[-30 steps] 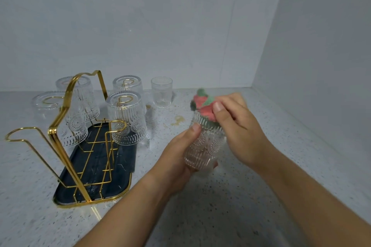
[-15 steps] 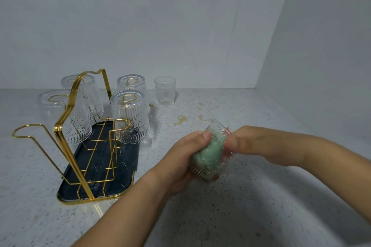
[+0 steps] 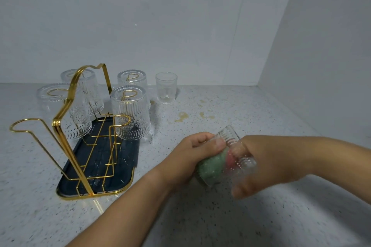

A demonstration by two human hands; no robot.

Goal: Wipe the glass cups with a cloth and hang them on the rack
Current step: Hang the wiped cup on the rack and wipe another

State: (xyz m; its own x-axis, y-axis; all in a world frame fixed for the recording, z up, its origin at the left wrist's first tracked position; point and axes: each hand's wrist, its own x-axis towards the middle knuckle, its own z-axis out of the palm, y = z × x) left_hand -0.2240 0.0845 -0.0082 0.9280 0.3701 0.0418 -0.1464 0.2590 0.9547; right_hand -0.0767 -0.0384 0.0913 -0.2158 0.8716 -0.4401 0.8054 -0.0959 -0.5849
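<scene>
1. glass cup point(image 3: 229, 135): up off the worktop point(image 3: 220, 226), approx 4 o'clock of frame centre, tilted, held btw both hands
2. left hand point(image 3: 188, 158): fingers + thumb curled round the cup's side, thumb on top
3. cloth point(image 3: 212, 168), green w/ a pink patch: stuffed inside the cup, seen thru the glass
4. right hand point(image 3: 267, 164): at the cup's 3 o'clock, fingers at the cloth, thumb outside under the cup; blurred, can't tell what it pinches
5. rack point(image 3: 57, 124), gold wire: stands in a dark tray point(image 3: 128, 156) at 9 o'clock of the hands, apart from them
6. 4 hung cups point(image 3: 130, 112): mouth-down on the rack's far pegs
7. upright cup point(image 3: 166, 88): on the worktop, at 3 o'clock of the rear hung cups, near them
8. yellowish stains point(image 3: 181, 116): on the worktop btw upright cup & hands
</scene>
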